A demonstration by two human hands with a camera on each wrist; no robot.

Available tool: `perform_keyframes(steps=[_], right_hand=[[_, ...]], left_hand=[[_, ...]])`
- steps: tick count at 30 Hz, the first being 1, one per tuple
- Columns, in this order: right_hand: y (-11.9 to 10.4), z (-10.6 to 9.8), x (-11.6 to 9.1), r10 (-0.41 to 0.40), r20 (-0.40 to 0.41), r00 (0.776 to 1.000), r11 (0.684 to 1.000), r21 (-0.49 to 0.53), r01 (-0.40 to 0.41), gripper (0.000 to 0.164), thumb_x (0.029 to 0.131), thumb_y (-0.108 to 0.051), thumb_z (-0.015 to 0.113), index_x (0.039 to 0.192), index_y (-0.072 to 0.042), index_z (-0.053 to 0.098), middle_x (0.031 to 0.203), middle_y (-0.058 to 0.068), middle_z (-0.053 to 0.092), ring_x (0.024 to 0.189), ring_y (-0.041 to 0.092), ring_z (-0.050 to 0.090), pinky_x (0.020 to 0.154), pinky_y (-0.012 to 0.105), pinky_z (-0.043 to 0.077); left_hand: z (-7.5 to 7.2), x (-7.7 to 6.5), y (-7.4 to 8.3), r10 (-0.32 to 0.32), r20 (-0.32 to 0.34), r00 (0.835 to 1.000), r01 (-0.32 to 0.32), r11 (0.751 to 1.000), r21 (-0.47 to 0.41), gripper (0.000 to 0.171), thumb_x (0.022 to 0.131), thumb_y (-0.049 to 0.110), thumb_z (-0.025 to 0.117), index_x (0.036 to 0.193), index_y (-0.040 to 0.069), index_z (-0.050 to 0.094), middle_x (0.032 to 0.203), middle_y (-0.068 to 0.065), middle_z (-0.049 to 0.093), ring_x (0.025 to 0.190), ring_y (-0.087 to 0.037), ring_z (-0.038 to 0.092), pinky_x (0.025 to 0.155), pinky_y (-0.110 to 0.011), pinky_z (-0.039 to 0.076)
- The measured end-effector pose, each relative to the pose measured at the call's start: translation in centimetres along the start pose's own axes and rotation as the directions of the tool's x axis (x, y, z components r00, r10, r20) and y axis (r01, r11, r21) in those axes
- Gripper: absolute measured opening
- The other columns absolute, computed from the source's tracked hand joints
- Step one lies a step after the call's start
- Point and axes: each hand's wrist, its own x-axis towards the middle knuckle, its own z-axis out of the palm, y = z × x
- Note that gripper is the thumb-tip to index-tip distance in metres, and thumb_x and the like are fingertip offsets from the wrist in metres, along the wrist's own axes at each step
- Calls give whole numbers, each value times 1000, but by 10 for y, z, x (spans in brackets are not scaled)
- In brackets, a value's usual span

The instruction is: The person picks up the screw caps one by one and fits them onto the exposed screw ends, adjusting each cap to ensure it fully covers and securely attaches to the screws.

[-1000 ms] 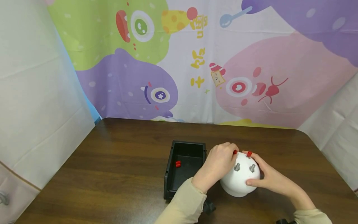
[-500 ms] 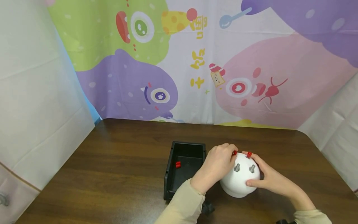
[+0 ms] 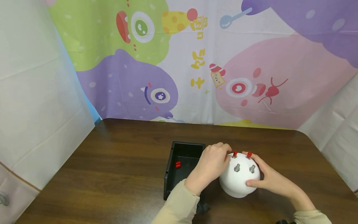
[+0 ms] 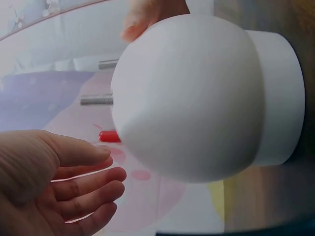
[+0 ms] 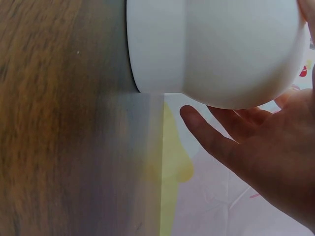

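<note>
Plenty of bare tabletop (image 3: 112, 174) lies left of the black bin (image 3: 190, 152), and I could slip a hand between the two sleeves (image 3: 179, 203) to the near side of the white dome (image 3: 237, 183). Its right flank is blocked by the right hand (image 3: 269, 175), its left by the left hand (image 3: 213, 161), while red caps (image 3: 249, 154) and metal studs (image 3: 237, 168) jut from the top

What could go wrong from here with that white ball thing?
The white dome might shift if the right hand loosens, since the left hand isn't holding it.
The left sleeve reaches past the black bin and might knock it.
The two small red caps lying in the black bin could roll or be fumbled.
</note>
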Motion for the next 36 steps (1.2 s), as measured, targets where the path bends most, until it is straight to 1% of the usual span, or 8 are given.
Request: perform_keyframes(steps=[6,9,12,18,21,29,32,36], right_hand=[[1,1,1,-14,6,1000,1000,13,14,81,75,-17,74,140,-15,25,140,-2,34,117,-8,34,87,16,36],[1,1,1,-15,6,1000,1000,8,15,81,75,-17,74,140,-19,26,141,-1,34,118,-8,33,88,16,35],[1,1,0,-9,0,1000,1000,-8,9,81,74,-18,74,139,-22,26,139,-3,35,116,-7,35,87,18,37],[3,1,-2,2,-8,1000,1000,-26,-2,83,73,-17,75,140,-18,27,137,-7,35,112,-5,37,83,22,41],[3,1,-2,-1,-9,1000,999,-37,1,83,73,-18,75,140,-18,27,138,-7,34,113,-6,37,84,22,40],[3,1,-1,2,-4,1000,999,-34,-2,82,74,-19,75,140,-21,26,137,-3,35,114,-6,36,85,21,39],[3,1,0,13,7,1000,1000,-25,-13,82,75,-19,74,141,-23,24,137,-1,35,114,-6,35,85,22,40],[3,0,0,34,12,999,999,-14,-34,83,75,-19,74,141,-21,24,137,-1,35,114,-6,36,84,22,40]], left_hand=[[-9,-5,-7,-19,-19,1000,20,999,36,13,83,17,65,94,12,68,88,0,67,75,-11,62,72,-25,50],[-12,-8,-12,-34,-25,999,35,998,60,13,82,19,66,94,13,68,88,0,67,75,-12,63,73,-25,50],[-15,-11,-16,-53,-36,998,57,994,94,14,81,20,68,93,13,68,88,0,67,75,-13,63,73,-26,51],[-17,-18,-27,-95,-48,994,101,985,137,14,79,20,70,90,12,69,83,0,67,70,-13,63,66,-25,51],[-18,-22,-33,-117,-52,992,123,980,157,13,77,20,71,88,12,69,80,0,66,68,-13,62,62,-25,50],[-16,-27,-42,-164,-28,986,166,961,222,11,78,21,71,85,13,69,77,1,66,64,-14,61,57,-25,48],[-15,-28,-45,-179,-3,984,174,956,234,12,78,21,70,86,13,69,77,0,65,63,-14,60,55,-25,47],[-15,-30,-48,-199,35,979,184,948,260,12,79,21,70,86,12,69,73,0,63,58,-13,57,51,-23,44]])
